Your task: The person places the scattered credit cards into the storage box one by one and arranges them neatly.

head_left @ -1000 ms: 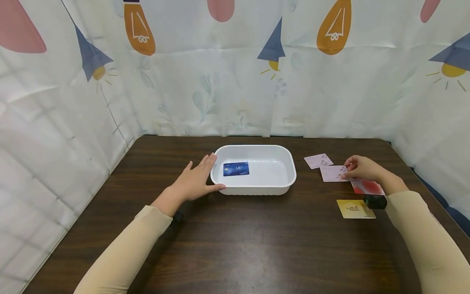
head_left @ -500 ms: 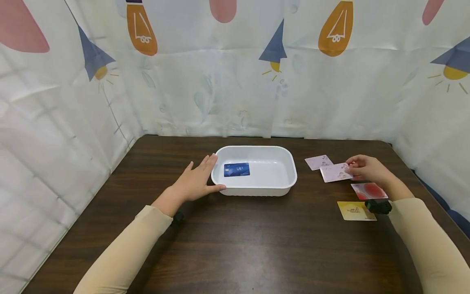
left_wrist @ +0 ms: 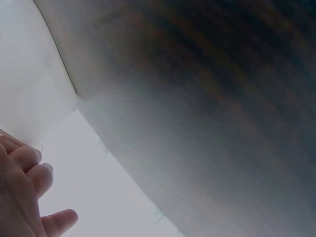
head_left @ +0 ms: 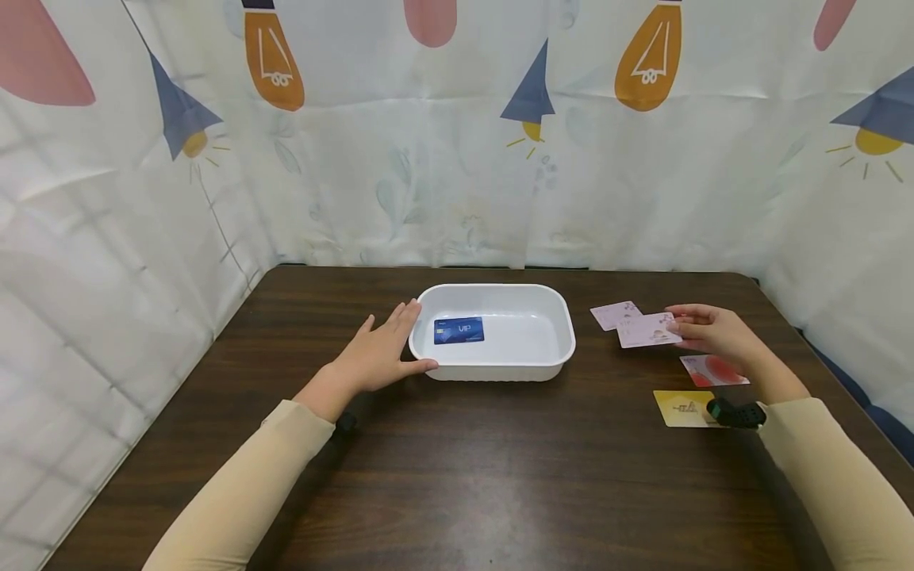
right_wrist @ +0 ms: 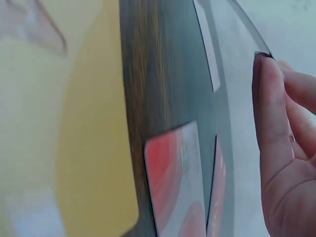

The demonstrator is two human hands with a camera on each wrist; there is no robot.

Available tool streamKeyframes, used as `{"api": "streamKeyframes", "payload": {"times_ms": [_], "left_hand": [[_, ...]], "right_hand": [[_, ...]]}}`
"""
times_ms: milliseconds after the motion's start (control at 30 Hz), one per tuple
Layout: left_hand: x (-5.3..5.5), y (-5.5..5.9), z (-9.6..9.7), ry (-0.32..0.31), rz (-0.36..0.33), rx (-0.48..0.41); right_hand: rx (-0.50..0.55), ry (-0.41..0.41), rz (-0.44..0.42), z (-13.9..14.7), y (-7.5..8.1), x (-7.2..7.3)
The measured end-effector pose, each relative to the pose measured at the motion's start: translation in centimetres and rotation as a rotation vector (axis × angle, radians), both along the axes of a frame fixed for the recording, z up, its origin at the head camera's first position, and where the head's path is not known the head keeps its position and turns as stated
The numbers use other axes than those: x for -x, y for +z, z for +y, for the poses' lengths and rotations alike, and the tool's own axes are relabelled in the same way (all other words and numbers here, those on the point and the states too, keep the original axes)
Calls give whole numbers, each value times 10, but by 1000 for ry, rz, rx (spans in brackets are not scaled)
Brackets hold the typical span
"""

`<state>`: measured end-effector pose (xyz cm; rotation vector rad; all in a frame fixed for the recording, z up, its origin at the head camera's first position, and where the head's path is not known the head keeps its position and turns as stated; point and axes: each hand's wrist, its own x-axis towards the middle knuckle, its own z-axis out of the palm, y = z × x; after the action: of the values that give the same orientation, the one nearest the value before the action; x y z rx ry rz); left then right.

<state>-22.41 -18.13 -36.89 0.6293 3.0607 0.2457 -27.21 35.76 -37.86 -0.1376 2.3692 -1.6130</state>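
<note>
My right hand (head_left: 721,337) pinches a pale pink card (head_left: 643,331) between thumb and fingers; in the right wrist view the card tilts up off the table. Behind it lies a second pale pink card (head_left: 612,314). A pinkish card (right_wrist: 216,190) shows low beyond the red-and-white card (head_left: 710,370), mostly hidden by the hand in the head view. A yellow card (head_left: 681,408) lies nearest, partly under the wrist. My left hand (head_left: 378,353), fingers spread and straight, rests against the left rim of a white tray (head_left: 493,371). Inside the tray lies a blue VIP card (head_left: 458,330).
The dark wooden table (head_left: 485,468) spans the view, with its right edge just beyond the cards. A white patterned curtain (head_left: 457,190) hangs behind and along both sides. A dark wrist device (head_left: 735,414) sits above the yellow card.
My right hand has lifted the pale pink card off the table and shifted it slightly left, uncovering more of the red-and-white card. The left hand and the tray stay put.
</note>
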Motion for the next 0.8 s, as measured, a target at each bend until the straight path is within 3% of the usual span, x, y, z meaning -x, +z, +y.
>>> {"api": "streamKeyframes", "payload": {"times_ms": [200,433,533,800], "left_hand": [[0,1,0,-3,-6,0],[-1,2,1,-4,-8,-6],[-1,1,1,-4,-8,-8],[0,2,0,1,-12,-6]], "right_hand": [[48,-33,48,-10,7,-6],[246,-99,62,-26,24,-12],[253,-128,73,-33,31,-13],[352,-85,102,-47,44,-13]]}}
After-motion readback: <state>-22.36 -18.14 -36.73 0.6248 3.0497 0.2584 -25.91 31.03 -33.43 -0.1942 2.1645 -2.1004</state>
